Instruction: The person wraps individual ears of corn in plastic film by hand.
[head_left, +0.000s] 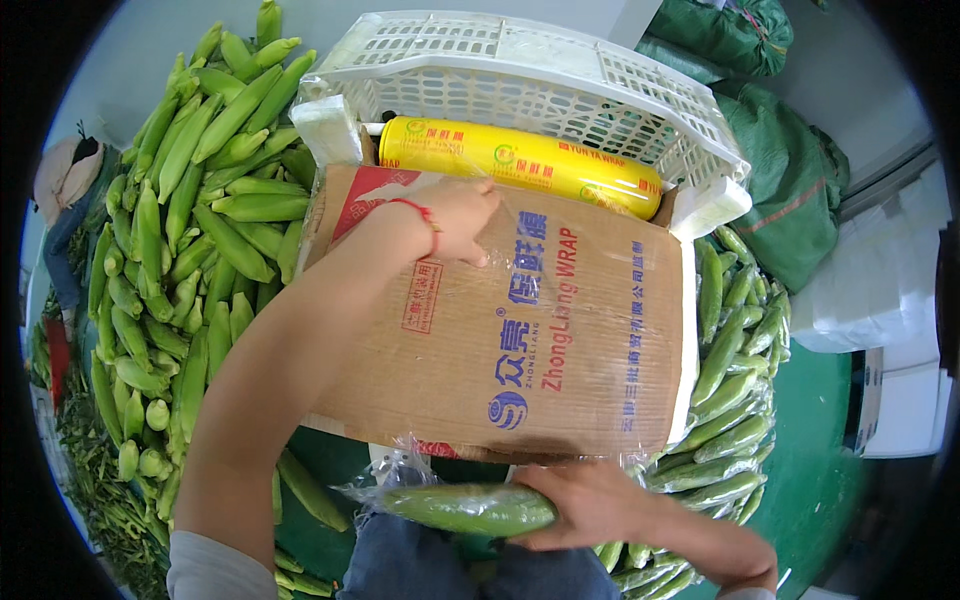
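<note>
Low in front of me, my right hand (585,505) grips one end of a green ear of corn in its husk (465,508), wrapped in clear film. Loose film trails from the ear's left end. My left hand (462,222), a red string around its wrist, reaches across a flattened cardboard sheet (400,370) just below a yellow roll of cling film (520,162). Its thumb is apart from the fingers, whose tips are partly hidden. Shiny clear film lies over part of the cardboard.
Unwrapped ears of corn (215,215) pile up on the left; wrapped ears (725,400) lie stacked on the right. A white plastic crate (560,75) stands behind the roll. Green sacks (790,190) are at the far right. Another person (70,190) shows at the left edge.
</note>
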